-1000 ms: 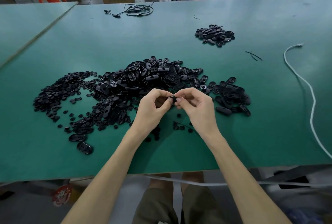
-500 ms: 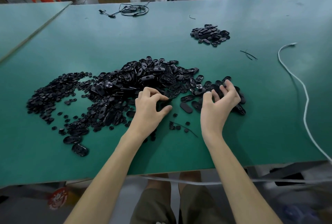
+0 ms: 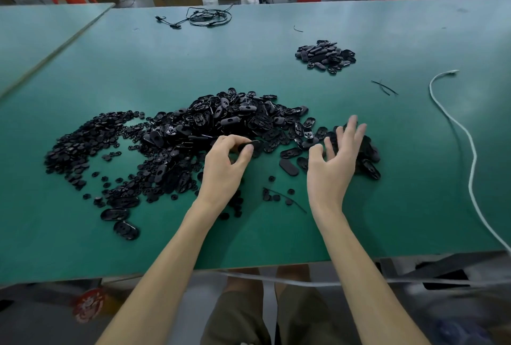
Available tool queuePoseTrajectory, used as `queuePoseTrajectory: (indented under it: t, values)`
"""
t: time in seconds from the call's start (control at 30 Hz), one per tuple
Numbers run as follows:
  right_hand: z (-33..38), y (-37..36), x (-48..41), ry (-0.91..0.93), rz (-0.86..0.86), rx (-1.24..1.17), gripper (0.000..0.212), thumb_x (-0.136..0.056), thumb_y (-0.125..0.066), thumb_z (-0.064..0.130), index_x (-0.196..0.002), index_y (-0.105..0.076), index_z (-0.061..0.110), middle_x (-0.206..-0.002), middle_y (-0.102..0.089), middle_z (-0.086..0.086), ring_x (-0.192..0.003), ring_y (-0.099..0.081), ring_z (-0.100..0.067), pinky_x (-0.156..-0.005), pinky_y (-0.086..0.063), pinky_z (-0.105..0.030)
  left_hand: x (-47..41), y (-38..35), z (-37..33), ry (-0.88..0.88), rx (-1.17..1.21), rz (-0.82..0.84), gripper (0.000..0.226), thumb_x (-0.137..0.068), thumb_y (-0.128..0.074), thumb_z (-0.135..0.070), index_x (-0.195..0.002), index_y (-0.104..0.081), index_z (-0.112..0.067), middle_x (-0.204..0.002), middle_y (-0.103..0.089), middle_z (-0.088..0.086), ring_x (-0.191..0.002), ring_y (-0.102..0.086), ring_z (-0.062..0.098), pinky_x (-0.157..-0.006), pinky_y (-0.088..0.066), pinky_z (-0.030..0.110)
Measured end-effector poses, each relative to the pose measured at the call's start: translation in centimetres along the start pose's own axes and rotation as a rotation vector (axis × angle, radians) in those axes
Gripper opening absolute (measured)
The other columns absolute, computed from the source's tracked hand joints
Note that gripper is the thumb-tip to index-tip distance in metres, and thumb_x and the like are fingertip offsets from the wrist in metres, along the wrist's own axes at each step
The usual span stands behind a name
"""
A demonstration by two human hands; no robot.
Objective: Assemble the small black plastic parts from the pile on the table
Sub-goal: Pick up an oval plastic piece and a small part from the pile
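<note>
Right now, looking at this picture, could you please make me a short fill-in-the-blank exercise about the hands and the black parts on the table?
1. The left hand pinches one black oval part, while the right hand, fingers spread, holds ____.
2. The table top is ____ in colour.
3. The small pile lies beyond the big pile and to its ____.
4. The cable near the table's right side is ____.

Missing words: nothing; green; right; white.

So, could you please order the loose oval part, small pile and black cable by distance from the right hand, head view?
1. loose oval part, just left of the right hand.
2. small pile, straight ahead, mid-table.
3. black cable, far edge, leftward.
</note>
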State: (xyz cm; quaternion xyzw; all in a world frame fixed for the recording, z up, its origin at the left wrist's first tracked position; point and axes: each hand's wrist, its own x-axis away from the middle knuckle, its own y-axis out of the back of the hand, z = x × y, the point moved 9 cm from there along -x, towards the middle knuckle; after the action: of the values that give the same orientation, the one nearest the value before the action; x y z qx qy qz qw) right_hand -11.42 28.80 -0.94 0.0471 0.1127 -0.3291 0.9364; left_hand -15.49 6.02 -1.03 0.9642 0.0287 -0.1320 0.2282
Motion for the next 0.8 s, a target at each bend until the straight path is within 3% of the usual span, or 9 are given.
queuePoseTrajectory:
  t: [0.03, 0.1, 0.2, 0.33, 0.43, 0.6, 0.8]
  values:
    - [0.3, -0.2, 0.1, 0.034, 0.018, 0.018, 0.068, -0.099, -0.055, -0.003, -0.16, -0.035, 0.02, -0.167, -0.032, -0.001, -0.133, -0.049, 0.007, -0.105, -0.045, -0.012, 0.0, 0.1, 0.1, 0.008, 0.021, -0.008, 0.006, -0.103, -0.065, -0.023, -0.106, -0.069, -0.025, -0.103, -0.066, -0.007, -0.09, -0.058, 0.001, -0.077, -0.043, 0.01]
    - [0.8, -1.4, 0.4, 0.103, 0.123, 0.105, 0.045, -0.099, -0.062, 0.005, -0.14, -0.061, 0.021, -0.134, -0.062, 0.007, -0.112, -0.06, 0.006, -0.095, -0.051, -0.015, -0.1, 0.3, 0.3, 0.024, 0.074, -0.03, 0.008, -0.103, -0.064, -0.022, -0.108, -0.07, -0.022, -0.097, -0.069, -0.007, -0.084, -0.06, 0.005, -0.073, -0.045, 0.016]
    - [0.9, -4.0, 1.4, 0.198, 0.364, 0.299, 0.012, -0.092, -0.078, 0.018, -0.102, -0.076, 0.024, -0.101, -0.065, 0.014, -0.097, -0.056, -0.003, -0.085, -0.046, -0.014, -0.1, 0.7, 0.4, 0.033, 0.141, -0.077, 0.008, -0.103, -0.064, -0.017, -0.107, -0.071, -0.019, -0.093, -0.073, -0.003, -0.084, -0.068, 0.013, -0.076, -0.053, 0.023]
    - [0.5, -5.2, 2.1, 0.211, 0.495, 0.407, 0.016, -0.083, -0.086, 0.03, -0.081, -0.071, 0.025, -0.075, -0.055, 0.008, -0.086, -0.047, -0.01, -0.076, -0.037, -0.019, -0.1, 1.1, 0.6, 0.052, 0.181, -0.115, 0.008, -0.103, -0.064, -0.016, -0.101, -0.069, -0.022, -0.087, -0.073, 0.001, -0.081, -0.068, 0.019, -0.076, -0.055, 0.029]
    - [0.4, -5.8, 2.6, 0.238, 0.574, 0.48, 0.021, -0.081, -0.087, 0.034, -0.083, -0.069, 0.022, -0.073, -0.055, 0.007, -0.087, -0.047, -0.013, -0.077, -0.039, -0.025, -0.1, 0.9, 0.5, 0.047, 0.179, -0.104, 0.008, -0.103, -0.064, -0.016, -0.102, -0.069, -0.021, -0.081, -0.071, -0.002, -0.072, -0.064, 0.008, -0.072, -0.052, 0.022]
    - [0.6, -6.6, 3.3, 0.302, 0.641, 0.568, 0.024, -0.082, -0.086, 0.035, -0.086, -0.07, 0.018, -0.077, -0.055, 0.015, -0.093, -0.047, -0.013, -0.086, -0.043, -0.029, -0.1, 0.8, 0.2, 0.037, 0.179, -0.1, 0.01, -0.102, -0.064, -0.012, -0.108, -0.072, -0.013, -0.084, -0.07, -0.003, -0.074, -0.065, 0.014, -0.075, -0.055, 0.031]
    - [0.9, -6.8, 3.7, 0.368, 0.637, 0.615, 0.018, -0.087, -0.082, 0.029, -0.09, -0.07, 0.016, -0.079, -0.051, 0.016, -0.088, -0.047, -0.011, -0.084, -0.044, -0.029, -0.1, 0.7, 0.4, 0.038, 0.173, -0.097, 0.011, -0.102, -0.064, -0.014, -0.109, -0.072, -0.014, -0.084, -0.071, -0.005, -0.074, -0.065, 0.009, -0.074, -0.055, 0.027]
